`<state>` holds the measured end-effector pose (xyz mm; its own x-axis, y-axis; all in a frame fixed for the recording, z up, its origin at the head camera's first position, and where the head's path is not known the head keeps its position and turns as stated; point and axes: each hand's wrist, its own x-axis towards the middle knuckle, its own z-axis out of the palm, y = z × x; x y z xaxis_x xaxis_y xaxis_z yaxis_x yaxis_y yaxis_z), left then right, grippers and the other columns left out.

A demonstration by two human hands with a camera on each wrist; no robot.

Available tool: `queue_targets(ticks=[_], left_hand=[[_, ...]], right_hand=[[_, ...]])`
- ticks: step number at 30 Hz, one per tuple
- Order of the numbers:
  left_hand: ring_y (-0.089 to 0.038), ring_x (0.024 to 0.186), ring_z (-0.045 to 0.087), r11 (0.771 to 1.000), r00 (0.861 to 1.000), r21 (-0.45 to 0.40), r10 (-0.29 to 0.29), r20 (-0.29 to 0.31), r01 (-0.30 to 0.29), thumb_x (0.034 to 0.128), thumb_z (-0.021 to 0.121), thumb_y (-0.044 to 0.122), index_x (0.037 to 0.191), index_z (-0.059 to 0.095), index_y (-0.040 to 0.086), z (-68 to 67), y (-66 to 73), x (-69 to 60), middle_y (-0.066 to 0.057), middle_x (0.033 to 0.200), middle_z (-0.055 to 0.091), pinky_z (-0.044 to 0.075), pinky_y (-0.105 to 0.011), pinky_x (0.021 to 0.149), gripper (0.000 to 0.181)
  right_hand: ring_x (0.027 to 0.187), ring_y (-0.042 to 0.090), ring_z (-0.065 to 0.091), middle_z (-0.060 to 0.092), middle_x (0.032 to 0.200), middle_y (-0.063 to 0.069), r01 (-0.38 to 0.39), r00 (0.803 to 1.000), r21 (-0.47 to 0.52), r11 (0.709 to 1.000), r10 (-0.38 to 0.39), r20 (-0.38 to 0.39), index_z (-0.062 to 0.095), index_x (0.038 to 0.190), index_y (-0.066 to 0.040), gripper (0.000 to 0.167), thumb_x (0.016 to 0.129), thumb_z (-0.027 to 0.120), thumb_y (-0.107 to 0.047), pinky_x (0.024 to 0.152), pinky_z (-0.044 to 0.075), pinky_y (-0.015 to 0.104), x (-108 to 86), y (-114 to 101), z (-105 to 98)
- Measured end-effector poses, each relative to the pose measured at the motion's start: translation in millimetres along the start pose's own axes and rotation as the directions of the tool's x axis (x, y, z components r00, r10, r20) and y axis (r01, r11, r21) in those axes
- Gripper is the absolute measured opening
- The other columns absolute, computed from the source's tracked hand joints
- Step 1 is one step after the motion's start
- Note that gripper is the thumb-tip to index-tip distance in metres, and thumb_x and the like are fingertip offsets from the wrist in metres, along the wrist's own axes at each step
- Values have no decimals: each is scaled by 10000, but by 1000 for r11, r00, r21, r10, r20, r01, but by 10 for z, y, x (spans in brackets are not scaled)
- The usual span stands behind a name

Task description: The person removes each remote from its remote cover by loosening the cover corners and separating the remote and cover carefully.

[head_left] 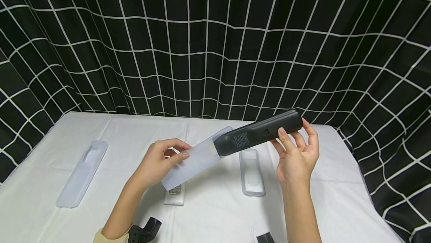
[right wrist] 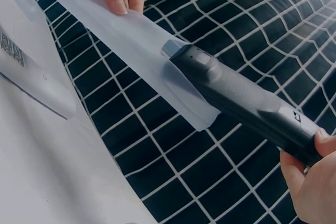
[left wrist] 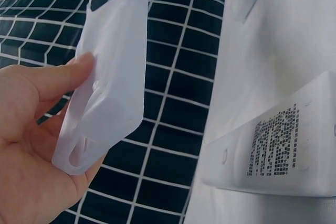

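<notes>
My left hand (head_left: 161, 159) pinches a translucent soft remote cover (head_left: 198, 167) between thumb and fingers, holding it raised and tilted above the table. In the left wrist view, a loop-shaped hole shows at the near end of the cover (left wrist: 118, 72). My right hand (head_left: 297, 159) grips the wide end of a long black remote control (head_left: 259, 132), its printed label facing up. The remote's narrow end lies at the cover's mouth; the right wrist view shows the tip of the remote (right wrist: 197, 61) overlapping the opening. How far inside it sits is hard to tell.
On the white-clothed table (head_left: 128, 131) lie another translucent cover (head_left: 82, 174) at left, a white item with a printed code (head_left: 175, 195) below the left hand, and a small white remote in a clear cover (head_left: 252, 172). A black grid-patterned curtain (head_left: 202, 48) hangs behind.
</notes>
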<state>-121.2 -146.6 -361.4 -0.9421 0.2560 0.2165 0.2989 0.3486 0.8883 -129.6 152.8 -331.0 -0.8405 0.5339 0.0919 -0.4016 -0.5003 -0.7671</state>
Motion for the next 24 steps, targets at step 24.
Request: queue_targets(ticks=[24], left_hand=[[-177,765,709,999,999,37,-28,-39,30,974,737,45,1164,765,4,-148,-17,-36,-162,1082,758,597,-295,687,196]], right_hand=[[785,191,751,706,995,109,-35,999,73,997,34,12,576,1346,-80,541,891,723,172,755,667,363,84,-79,-107]])
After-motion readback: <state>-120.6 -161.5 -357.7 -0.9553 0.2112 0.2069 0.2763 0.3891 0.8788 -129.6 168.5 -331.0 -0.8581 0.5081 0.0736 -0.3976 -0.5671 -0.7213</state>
